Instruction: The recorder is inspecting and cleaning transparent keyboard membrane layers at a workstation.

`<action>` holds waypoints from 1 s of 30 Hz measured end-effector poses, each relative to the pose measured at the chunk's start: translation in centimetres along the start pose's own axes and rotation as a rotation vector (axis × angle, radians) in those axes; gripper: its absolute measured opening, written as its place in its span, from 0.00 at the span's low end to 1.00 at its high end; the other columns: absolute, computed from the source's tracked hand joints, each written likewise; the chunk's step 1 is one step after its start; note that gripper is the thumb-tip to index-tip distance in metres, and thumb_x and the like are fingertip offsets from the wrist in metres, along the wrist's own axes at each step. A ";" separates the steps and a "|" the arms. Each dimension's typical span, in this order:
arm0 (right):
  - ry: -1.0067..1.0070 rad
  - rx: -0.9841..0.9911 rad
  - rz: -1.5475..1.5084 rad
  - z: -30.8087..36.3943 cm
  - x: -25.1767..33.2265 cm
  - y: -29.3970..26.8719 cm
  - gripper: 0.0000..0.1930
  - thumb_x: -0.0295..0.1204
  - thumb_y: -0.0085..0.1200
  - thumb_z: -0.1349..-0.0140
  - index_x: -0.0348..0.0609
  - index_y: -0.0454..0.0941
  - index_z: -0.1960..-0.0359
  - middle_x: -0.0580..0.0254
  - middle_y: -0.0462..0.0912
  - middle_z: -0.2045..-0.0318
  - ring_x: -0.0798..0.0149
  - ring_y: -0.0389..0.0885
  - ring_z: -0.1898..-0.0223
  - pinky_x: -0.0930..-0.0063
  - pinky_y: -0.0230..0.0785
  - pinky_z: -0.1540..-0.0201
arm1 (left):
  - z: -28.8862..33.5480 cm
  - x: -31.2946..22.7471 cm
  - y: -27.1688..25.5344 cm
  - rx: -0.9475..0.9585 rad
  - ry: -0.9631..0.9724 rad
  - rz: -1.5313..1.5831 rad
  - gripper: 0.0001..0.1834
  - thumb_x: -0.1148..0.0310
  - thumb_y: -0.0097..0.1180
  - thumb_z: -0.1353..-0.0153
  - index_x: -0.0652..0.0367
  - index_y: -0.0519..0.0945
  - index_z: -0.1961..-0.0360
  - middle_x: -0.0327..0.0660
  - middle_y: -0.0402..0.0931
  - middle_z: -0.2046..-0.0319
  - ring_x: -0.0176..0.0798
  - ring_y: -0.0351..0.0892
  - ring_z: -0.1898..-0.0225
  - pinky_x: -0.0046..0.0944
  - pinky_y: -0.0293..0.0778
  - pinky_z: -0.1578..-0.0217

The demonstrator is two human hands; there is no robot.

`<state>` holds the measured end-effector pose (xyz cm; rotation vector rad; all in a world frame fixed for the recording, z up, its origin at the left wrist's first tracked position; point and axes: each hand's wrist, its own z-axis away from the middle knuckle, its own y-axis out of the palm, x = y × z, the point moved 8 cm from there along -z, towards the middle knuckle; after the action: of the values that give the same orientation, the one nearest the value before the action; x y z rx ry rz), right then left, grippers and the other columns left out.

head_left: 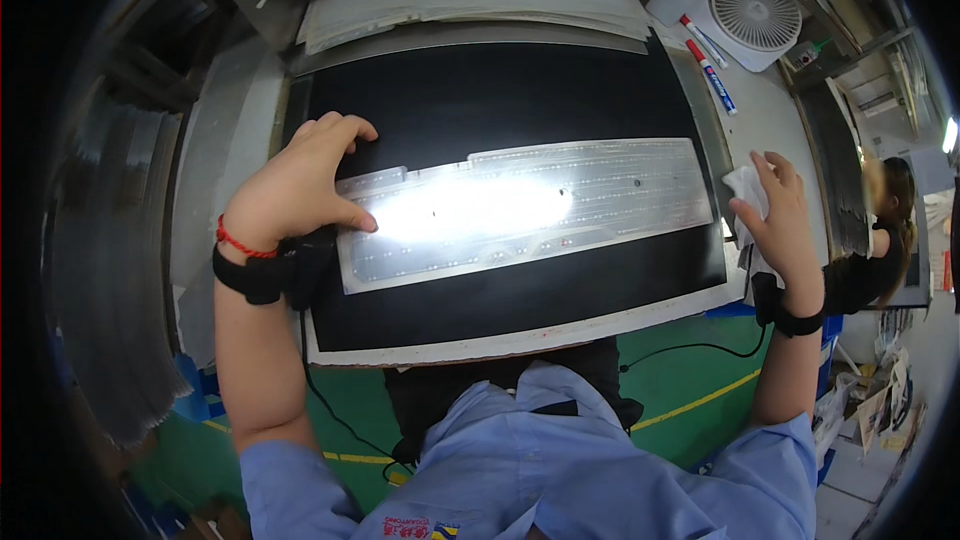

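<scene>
A long, flat, silvery perforated panel (620,185) lies slightly askew on a black mat (500,90), with bright light glaring off its left half. My left hand (310,175) is at the panel's left end, thumb over its edge and fingers spread apart above the mat. Off the panel's right end, my right hand (785,215) grips a crumpled white cloth or tissue (745,195) at the right side of the work surface. Both wrists wear black straps, the left one also a red cord.
A white fan (755,10) stands at the far right, beside two marker pens (712,78). Stacked thin sheets (480,0) lie along the back. More dark sheets (120,270) are at the left. Another person (890,225) is at the far right. Cables hang below the table.
</scene>
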<state>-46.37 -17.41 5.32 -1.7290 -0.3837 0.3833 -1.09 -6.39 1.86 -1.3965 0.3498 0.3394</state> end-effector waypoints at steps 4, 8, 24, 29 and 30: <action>-0.255 0.203 -0.294 -2.0 4.5 0.6 0.37 0.33 0.67 0.49 0.40 0.68 0.36 0.44 0.67 0.37 0.43 0.65 0.36 0.58 0.59 0.34 | -0.5 1.9 0.1 0.004 -0.140 0.112 0.32 0.73 0.78 0.64 0.64 0.76 0.56 0.43 0.75 0.64 0.43 0.76 0.62 0.39 0.74 0.60; -0.275 0.306 -0.301 -4.8 5.8 2.1 0.44 0.34 0.73 0.58 0.39 0.67 0.36 0.44 0.68 0.39 0.46 0.67 0.37 0.61 0.60 0.34 | -0.8 2.3 0.1 0.060 -0.197 0.138 0.30 0.73 0.78 0.64 0.63 0.76 0.58 0.41 0.73 0.64 0.40 0.73 0.61 0.37 0.72 0.59; -0.288 0.437 -0.217 -10.8 6.6 5.7 0.41 0.38 0.80 0.73 0.41 0.70 0.54 0.55 0.75 0.58 0.54 0.75 0.57 0.66 0.69 0.52 | -3.5 7.2 -0.3 -0.160 -0.107 0.680 0.07 0.75 0.62 0.40 0.61 0.76 0.62 0.35 0.79 0.67 0.28 0.76 0.65 0.30 0.73 0.62; -0.084 0.462 -0.560 -12.3 4.9 6.7 0.34 0.32 0.75 0.60 0.42 0.71 0.50 0.67 0.74 0.65 0.67 0.74 0.62 0.73 0.68 0.56 | -3.8 9.2 -0.6 -0.288 -0.095 0.862 0.07 0.75 0.59 0.37 0.58 0.75 0.59 0.31 0.77 0.65 0.24 0.74 0.62 0.27 0.71 0.58; -0.068 0.458 -0.659 -12.3 4.7 6.9 0.30 0.30 0.73 0.56 0.42 0.72 0.50 0.69 0.74 0.65 0.69 0.73 0.61 0.74 0.67 0.56 | -4.0 9.5 -0.7 -0.310 -0.091 0.897 0.07 0.75 0.59 0.36 0.58 0.75 0.58 0.31 0.77 0.64 0.24 0.74 0.62 0.27 0.71 0.58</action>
<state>-36.25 -27.22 0.60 -1.0674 -0.8149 0.0377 7.58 -10.16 -2.18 -1.4499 0.8723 1.2272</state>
